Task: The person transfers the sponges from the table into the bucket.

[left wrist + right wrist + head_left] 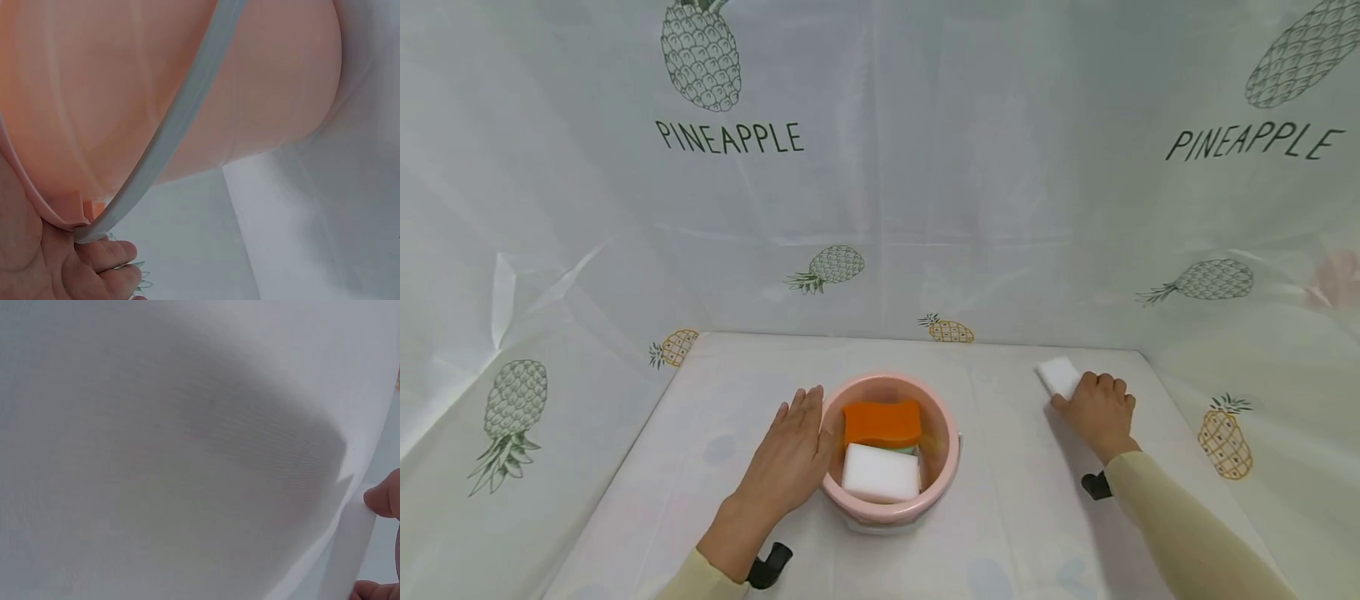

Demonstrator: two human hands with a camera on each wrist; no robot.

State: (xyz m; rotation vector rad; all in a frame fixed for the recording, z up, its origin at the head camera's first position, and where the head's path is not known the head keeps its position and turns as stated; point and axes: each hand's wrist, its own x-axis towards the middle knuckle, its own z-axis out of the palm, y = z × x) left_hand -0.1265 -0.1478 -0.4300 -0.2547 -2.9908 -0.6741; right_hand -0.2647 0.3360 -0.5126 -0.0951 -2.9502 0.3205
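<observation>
On the pale, smooth plastic-covered table [1015, 517], my left hand [790, 462] lay flat with straight fingers, its palm side pressed against the outer wall of the round pink plastic bucket [943, 433]; it gripped nothing. From the left wrist view that wall looked glossy and gently curved, with the thin grey handle band [181, 119] slanting across it and my fingers [109, 269] tucked under the flared rim. Inside the bucket sat an orange wavy-edged sponge [882, 422] at the back and a white rectangular foam block [881, 473] in front of it, touching. Well apart to the right, my right hand [1101, 412] curled its fingers over a second white rectangular foam sponge [1058, 376] near the table's far right corner, pinching its matte, soft-looking edge between thumb and fingertip [382, 500].
</observation>
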